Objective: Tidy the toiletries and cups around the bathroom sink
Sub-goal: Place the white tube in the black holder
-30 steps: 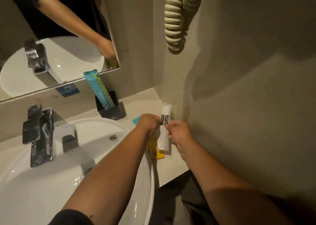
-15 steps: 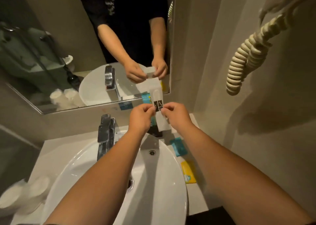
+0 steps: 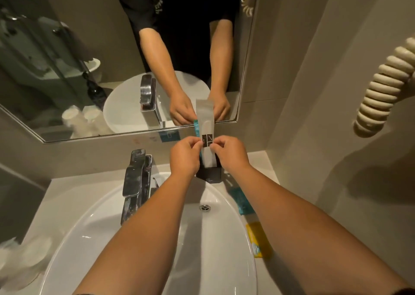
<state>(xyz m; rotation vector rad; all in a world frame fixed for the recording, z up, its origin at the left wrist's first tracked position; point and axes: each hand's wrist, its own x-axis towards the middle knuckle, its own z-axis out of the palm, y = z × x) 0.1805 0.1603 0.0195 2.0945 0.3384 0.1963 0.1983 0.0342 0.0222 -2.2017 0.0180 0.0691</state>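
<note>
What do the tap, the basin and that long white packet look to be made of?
Tap: polished metal, probably chromed; it mirrors its surroundings. Basin: glossy white, likely glazed ceramic, with sharp highlights. White packet, pinched by the left hand and right hand: thin matte plastic or coated paper, flat with a faint sheen; which one is unclear.

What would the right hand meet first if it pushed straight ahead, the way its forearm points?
Probably the black holder just beyond the right hand, which pinches the white sachet; depth is unclear.
</note>
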